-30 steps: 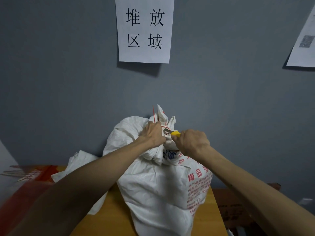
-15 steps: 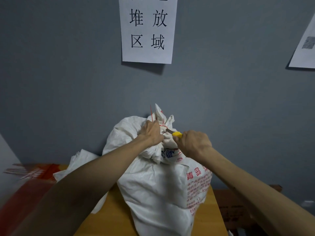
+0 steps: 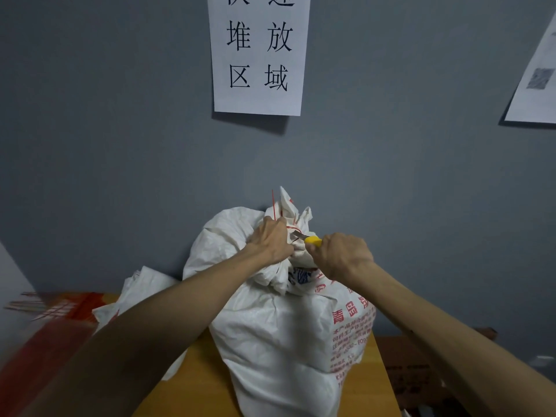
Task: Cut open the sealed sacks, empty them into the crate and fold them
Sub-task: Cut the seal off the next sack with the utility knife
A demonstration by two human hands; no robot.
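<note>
1. White woven sack point(image 3: 279, 341) with red print stands upright on the wooden table point(image 3: 192, 383), against the grey wall point(image 3: 120, 145); neck gathered and bound with a red tie point(image 3: 290, 227), sack not yet open
2. Left hand point(image 3: 270, 240): fingers curled tight round the bunched neck, just below the tie
3. Right hand point(image 3: 343, 255): closed in a fist round the yellow handle of a utility knife point(image 3: 313, 240); blade point(image 3: 298, 235) points left, its tip at the tie and very near the left hand
4. Judged step: cutting the tie on this sack; emptying and folding are yet to come; no crate in view
5. Risk: the blade is aimed toward the gripping hand, so if the tie gives suddenly the edge may run on into the knuckles or thumb
6. Risk: the blade may catch the fabric and slit the neck, which would spoil a clean fold later
7. Risk: a tall, full sack near the table edge; a hard pull on the neck could tip it and spill the contents once the tie parts
8. Also there: a second white sack point(image 3: 141, 290) slumped behind at left, a blurred red-striped thing point(image 3: 51, 320) at far left, a paper sign point(image 3: 258, 55) with Chinese characters on the wall, and another sheet point(image 3: 535, 79) at upper right
</note>
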